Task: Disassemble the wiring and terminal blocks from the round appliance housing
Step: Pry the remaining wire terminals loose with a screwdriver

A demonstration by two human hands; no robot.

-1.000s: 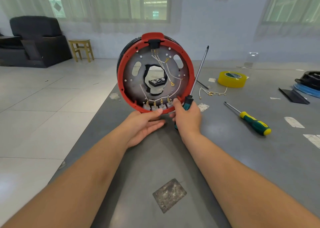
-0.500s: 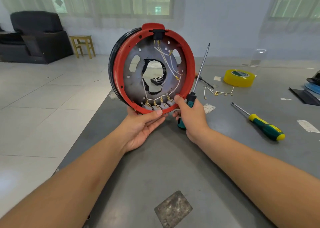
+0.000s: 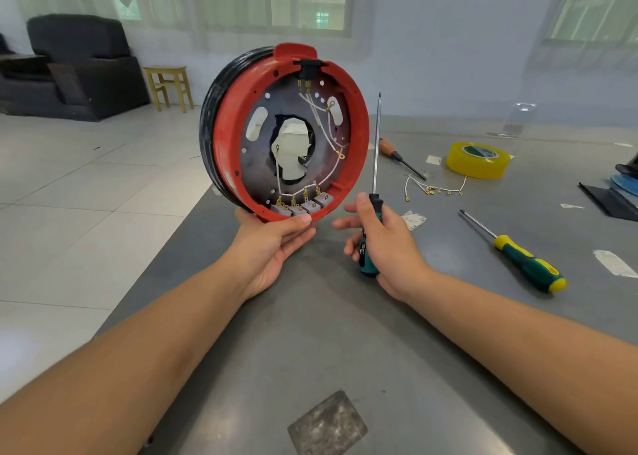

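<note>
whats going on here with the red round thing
A person is taking apart a round appliance housing. The left hand holds it upright by its lower rim above the grey table. The right hand grips a green-handled screwdriver, tip up, beside the housing and not touching it. White wires and a row of grey terminal blocks are still inside. Some loose wires already lie on the table.

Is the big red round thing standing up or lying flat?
Standing up on its edge. The left hand holds the round housing by its bottom rim above the table, its open side with the wires facing the camera.
</note>
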